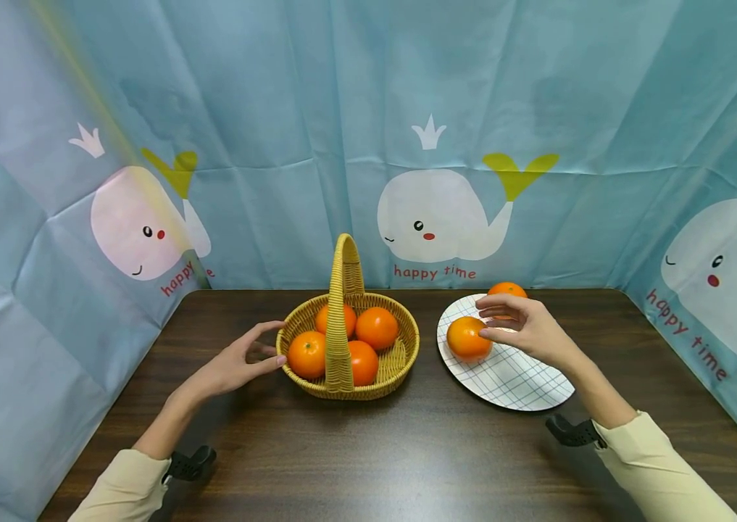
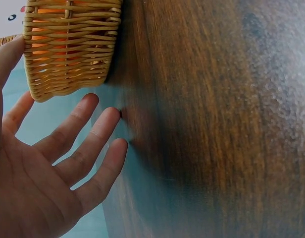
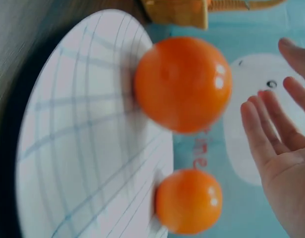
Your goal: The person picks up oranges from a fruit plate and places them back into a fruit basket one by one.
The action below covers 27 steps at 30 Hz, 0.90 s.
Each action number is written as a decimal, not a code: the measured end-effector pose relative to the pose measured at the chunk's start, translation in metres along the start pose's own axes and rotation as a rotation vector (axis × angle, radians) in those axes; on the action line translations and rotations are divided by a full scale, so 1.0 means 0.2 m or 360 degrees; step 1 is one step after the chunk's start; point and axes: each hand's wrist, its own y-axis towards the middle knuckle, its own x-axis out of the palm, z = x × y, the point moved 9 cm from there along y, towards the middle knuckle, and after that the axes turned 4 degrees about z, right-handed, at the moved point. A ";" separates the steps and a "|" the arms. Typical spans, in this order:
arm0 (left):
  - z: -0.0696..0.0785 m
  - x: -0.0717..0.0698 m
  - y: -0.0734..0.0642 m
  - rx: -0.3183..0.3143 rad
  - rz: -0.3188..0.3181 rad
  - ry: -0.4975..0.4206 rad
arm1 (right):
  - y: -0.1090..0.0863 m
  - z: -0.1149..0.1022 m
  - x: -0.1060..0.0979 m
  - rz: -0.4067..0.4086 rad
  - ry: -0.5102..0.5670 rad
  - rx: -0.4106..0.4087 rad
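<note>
A yellow wicker basket with a tall handle holds several oranges, one of them an orange at its right side. My left hand is at the basket's left rim, thumb and index fingertips right at the weave, the other fingers spread loosely in the left wrist view. To the right, a white checked plate bears a nearer orange and a farther orange. Over the plate hovers my right hand, fingers extended and apart from the nearer orange in the right wrist view, holding nothing.
Everything stands on a dark wooden table. Behind it hangs a light blue curtain printed with whales, which also runs along both sides. Black straps with small devices are on both wrists, such as the right wrist device.
</note>
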 end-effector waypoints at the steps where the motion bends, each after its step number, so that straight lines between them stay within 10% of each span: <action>1: 0.00 0.00 0.00 -0.0003 0.0001 0.0003 | -0.01 0.01 -0.01 -0.0010 -0.0014 0.0008; 27: 0.01 0.00 0.00 0.0004 -0.0004 0.0000 | -0.07 0.29 0.06 -0.0310 0.0086 0.0289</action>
